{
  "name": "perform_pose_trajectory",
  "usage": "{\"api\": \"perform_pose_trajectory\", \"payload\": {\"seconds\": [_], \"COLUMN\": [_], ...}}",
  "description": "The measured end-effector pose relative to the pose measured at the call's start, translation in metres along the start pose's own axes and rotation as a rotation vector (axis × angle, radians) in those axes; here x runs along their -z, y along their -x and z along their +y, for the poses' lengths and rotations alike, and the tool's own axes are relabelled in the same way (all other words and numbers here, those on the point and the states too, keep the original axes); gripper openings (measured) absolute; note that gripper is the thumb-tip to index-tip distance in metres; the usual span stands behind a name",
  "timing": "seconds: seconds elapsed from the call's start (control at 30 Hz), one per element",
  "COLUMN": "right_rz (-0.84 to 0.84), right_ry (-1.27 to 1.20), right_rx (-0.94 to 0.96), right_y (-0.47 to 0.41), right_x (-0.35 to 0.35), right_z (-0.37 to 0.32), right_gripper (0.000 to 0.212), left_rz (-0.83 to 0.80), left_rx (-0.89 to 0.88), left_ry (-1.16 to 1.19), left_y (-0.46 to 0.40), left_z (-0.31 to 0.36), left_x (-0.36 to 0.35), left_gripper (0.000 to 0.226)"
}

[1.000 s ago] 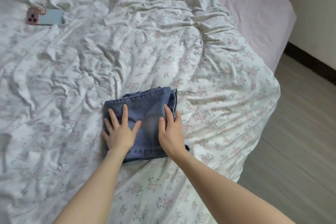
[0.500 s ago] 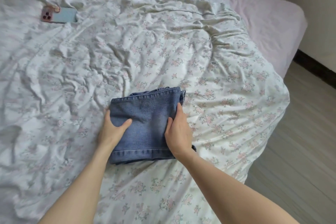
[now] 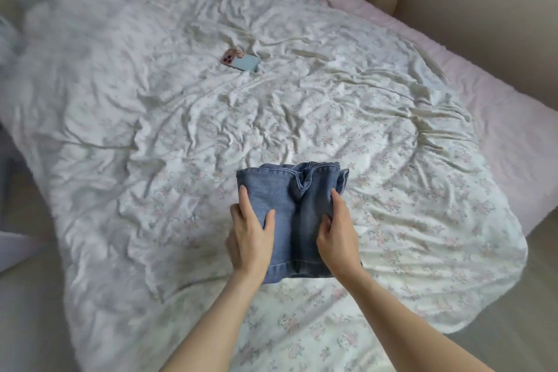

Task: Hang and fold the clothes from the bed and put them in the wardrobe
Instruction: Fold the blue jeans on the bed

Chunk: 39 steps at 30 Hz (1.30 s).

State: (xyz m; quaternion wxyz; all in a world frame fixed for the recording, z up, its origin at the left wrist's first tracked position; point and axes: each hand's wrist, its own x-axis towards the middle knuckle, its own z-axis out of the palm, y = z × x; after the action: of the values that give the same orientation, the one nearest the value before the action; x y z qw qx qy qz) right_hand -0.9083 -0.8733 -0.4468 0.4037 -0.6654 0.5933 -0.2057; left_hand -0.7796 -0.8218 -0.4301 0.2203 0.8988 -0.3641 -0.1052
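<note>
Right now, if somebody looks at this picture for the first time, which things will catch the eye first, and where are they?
The folded blue denim garment draws the eye first: it sits near the foot of the bed, with the left hand and the right hand gripping its two sides. Next comes the rumpled white quilt with small pink flowers under it. Further up the quilt lies a light blue phone with a pink camera corner.

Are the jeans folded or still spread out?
Folded: the jeans form a compact stacked bundle, layers showing at the far edge, gripped by the left hand and right hand.
</note>
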Motion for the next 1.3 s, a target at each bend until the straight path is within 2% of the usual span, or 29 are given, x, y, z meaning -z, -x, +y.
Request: {"api": "perform_pose_trajectory", "payload": {"seconds": [0.2, 0.4, 0.53, 0.67, 0.77, 0.87, 1.1, 1.3], "right_rz": [-0.082, -0.228, -0.307, -0.404, -0.452, -0.519, -0.629, -0.597], "right_ry": [-0.058, -0.154, -0.24, -0.342, -0.411, -0.498, -0.73, -0.862], "right_rx": [0.233, 0.491, 0.636, 0.785, 0.869, 0.915, 0.885, 0.866], "right_y": [0.053, 0.129, 0.19, 0.25, 0.289, 0.334, 0.427, 0.486], "right_x": [0.024, 0.028, 0.02, 0.006, -0.012, -0.04, -0.117, -0.164], "right_z": [-0.047, -0.11, -0.168, -0.235, -0.283, -0.331, -0.44, -0.527], "right_gripper": [0.053, 0.051, 0.05, 0.049, 0.048, 0.049, 0.045, 0.045], "left_rz": [0.225, 0.481, 0.668, 0.827, 0.896, 0.934, 1.043, 1.133], "left_rx": [0.101, 0.236, 0.246, 0.332, 0.368, 0.337, 0.179, 0.112], "left_ry": [0.043, 0.105, 0.264, 0.462, 0.564, 0.573, 0.533, 0.408], "left_y": [0.059, 0.139, 0.185, 0.226, 0.252, 0.274, 0.315, 0.303], "left_z": [-0.007, -0.045, -0.079, -0.123, -0.157, -0.196, -0.29, -0.339], "left_x": [0.082, 0.18, 0.255, 0.337, 0.394, 0.456, 0.593, 0.694], "left_gripper": [0.071, 0.072, 0.07, 0.067, 0.064, 0.06, 0.055, 0.054]}}
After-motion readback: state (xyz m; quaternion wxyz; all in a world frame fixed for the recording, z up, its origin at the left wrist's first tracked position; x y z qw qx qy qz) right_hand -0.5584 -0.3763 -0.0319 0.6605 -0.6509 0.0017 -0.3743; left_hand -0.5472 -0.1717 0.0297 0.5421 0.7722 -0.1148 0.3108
